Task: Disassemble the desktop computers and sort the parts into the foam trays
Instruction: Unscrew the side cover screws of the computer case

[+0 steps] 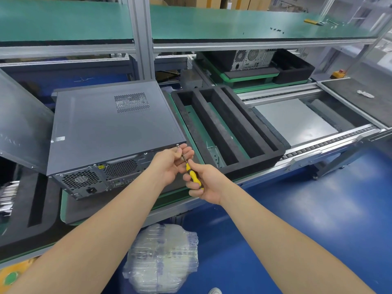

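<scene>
Now at the rear corner: my left hand (169,164) curls its fingers (186,151) round the bare shaft of one yellow-handled screwdriver (193,177), steadying the tip on a single small screw (177,146), while my right hand (209,187) grips the handle. The desktop computer (110,126) lies flat just beyond and left of my fingertips, lid on; I judge it heavy, stiff steel, best taken by its edges, its panel thin and the screw easily dropped. Right of my fingers sits one foam tray (254,163) with three long slots; a second computer (252,58) stands far beyond, two in all.
</scene>
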A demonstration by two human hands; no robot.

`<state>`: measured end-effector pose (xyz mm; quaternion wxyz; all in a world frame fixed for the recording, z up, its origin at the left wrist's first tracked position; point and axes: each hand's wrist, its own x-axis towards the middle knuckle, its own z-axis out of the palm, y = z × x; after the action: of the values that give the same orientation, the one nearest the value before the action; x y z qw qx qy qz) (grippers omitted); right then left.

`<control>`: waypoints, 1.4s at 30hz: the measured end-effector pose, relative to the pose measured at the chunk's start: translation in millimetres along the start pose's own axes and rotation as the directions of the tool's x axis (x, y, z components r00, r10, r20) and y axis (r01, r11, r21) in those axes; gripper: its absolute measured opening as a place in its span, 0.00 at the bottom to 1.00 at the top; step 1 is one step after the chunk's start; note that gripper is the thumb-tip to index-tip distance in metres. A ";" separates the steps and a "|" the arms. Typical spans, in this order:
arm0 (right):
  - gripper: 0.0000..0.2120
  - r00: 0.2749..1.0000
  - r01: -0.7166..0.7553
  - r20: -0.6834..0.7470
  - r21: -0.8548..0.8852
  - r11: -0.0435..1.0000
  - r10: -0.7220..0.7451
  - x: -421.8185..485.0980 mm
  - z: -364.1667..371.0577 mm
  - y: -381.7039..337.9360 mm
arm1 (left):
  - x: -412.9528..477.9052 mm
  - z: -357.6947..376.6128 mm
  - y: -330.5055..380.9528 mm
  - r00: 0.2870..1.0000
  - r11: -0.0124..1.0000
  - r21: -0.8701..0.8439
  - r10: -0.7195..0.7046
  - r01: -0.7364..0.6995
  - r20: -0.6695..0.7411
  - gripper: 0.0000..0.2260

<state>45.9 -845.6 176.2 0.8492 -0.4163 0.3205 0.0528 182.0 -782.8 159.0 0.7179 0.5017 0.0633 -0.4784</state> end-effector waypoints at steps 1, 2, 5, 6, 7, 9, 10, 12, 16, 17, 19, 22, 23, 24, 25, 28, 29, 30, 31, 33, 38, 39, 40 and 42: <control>0.13 0.999 0.033 -0.032 -0.084 0.996 -0.036 0.6 0.7 0.0 | -0.4 -0.9 -0.1 1.000 1.000 -0.004 0.003 -0.003 0.005 0.13; 0.15 0.993 0.073 -0.073 -0.201 0.977 -0.089 1.3 1.3 0.4 | -0.2 -1.9 -0.4 1.000 1.000 -0.009 0.005 -0.005 0.010 0.13; 0.17 0.935 0.155 -0.186 -0.548 0.822 -0.301 2.0 4.6 2.7 | 1.3 -3.9 -1.6 1.000 1.000 -0.021 0.018 -0.018 0.025 0.14; 0.16 0.905 0.158 -0.212 -0.636 0.755 -0.368 2.0 6.3 3.1 | 0.9 -4.0 -2.1 0.999 1.000 -0.017 0.021 -0.020 0.028 0.14; 0.14 0.869 0.153 -0.229 -0.718 0.679 -0.438 2.4 7.8 3.5 | 0.0 -4.3 -2.4 0.999 1.000 -0.008 0.023 -0.023 0.030 0.14; 0.13 0.778 0.104 -0.216 -0.881 0.461 -0.590 4.7 10.5 3.9 | -1.7 -5.9 -2.6 0.999 0.999 0.014 0.030 -0.031 0.029 0.12; 0.13 0.736 0.053 -0.194 -0.939 0.341 -0.649 6.4 11.6 4.5 | -2.3 -6.9 -2.8 0.999 0.999 0.026 0.033 -0.034 0.024 0.12; 0.10 0.680 -0.063 -0.154 -0.986 0.152 -0.717 8.7 13.7 5.1 | -3.5 -8.6 -3.1 0.999 0.998 0.044 0.039 -0.040 0.011 0.09; 0.10 0.636 -0.175 -0.086 -0.984 -0.035 -0.767 12.3 14.8 8.0 | -4.5 -7.5 -4.9 0.997 0.994 0.082 0.077 -0.076 0.000 0.10; 0.10 0.633 -0.154 -0.085 -0.988 -0.018 -0.770 12.1 14.3 8.2 | -3.5 -6.7 -5.5 0.996 0.992 0.094 0.088 -0.086 -0.017 0.10; 0.11 0.658 -0.066 -0.136 -0.990 0.123 -0.741 13.1 10.8 6.7 | -0.9 -5.2 -5.5 0.993 0.990 0.097 0.104 -0.100 -0.046 0.10; 0.21 0.829 0.114 -0.286 -0.755 0.645 -0.481 13.0 7.0 1.1 | 2.0 -4.3 -3.8 0.994 0.990 0.101 0.103 -0.098 -0.047 0.10; 0.24 0.902 0.100 -0.295 -0.566 0.818 -0.315 10.5 6.2 -0.7 | 3.0 -4.6 -3.5 0.995 0.991 0.097 0.096 -0.092 -0.039 0.09; 0.26 0.953 0.052 -0.256 -0.393 0.918 -0.164 7.5 4.6 -1.5 | 4.0 -5.1 -3.6 0.996 0.992 0.091 0.088 -0.084 -0.033 0.08; 0.27 0.981 0.010 -0.187 -0.263 0.965 -0.061 4.8 2.0 -1.2 | 4.6 -6.0 -3.6 0.996 0.993 0.088 0.079 -0.076 -0.031 0.07; 0.24 0.999 -0.034 -0.003 -0.051 0.998 0.034 0.5 -6.7 2.0 | 6.4 -5.1 -4.8 0.997 0.993 0.094 0.070 -0.067 -0.029 0.07; 0.22 0.999 -0.031 0.025 -0.028 0.999 0.032 -0.5 -8.3 2.3 | 6.0 -4.1 -4.9 0.997 0.994 0.092 0.069 -0.066 -0.023 0.08; 0.20 0.999 -0.018 0.037 -0.028 0.999 0.019 -1.2 -8.4 2.0 | 5.7 -3.6 -4.7 0.998 0.994 0.089 0.066 -0.064 -0.016 0.09; 0.19 0.999 0.001 0.037 -0.048 0.999 0.001 -1.5 -7.7 1.6 | 5.5 -3.7 -4.2 0.998 0.994 0.085 0.065 -0.063 -0.012 0.10; 0.17 0.999 0.053 0.003 -0.148 0.988 -0.054 -0.4 -5.3 0.7 | 5.6 -5.1 -3.3 0.998 0.995 0.074 0.063 -0.062 -0.007 0.11; 0.16 0.942 0.167 -0.167 -0.516 0.840 -0.290 3.0 -0.4 2.5 | 5.0 -7.7 -4.6 0.998 0.998 0.024 0.060 -0.061 0.036 0.12; 0.14 0.919 0.179 -0.190 -0.580 0.795 -0.346 3.2 0.5 3.0 | 4.5 -7.5 -4.7 0.997 0.998 0.012 0.060 -0.060 0.044 0.12; 0.13 0.889 0.184 -0.209 -0.650 0.737 -0.407 3.7 1.6 3.3 | 4.3 -7.1 -4.6 0.997 0.998 -0.001 0.059 -0.059 0.049 0.13; 0.12 0.797 0.140 -0.225 -0.834 0.534 -0.560 6.5 4.5 4.4 | 2.8 -7.0 -4.1 0.998 0.998 -0.022 0.054 -0.053 0.045 0.13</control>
<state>51.8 -840.5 171.5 0.4673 -0.7997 0.3653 -0.0929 183.1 -779.2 151.3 0.7368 0.4848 0.0384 -0.4698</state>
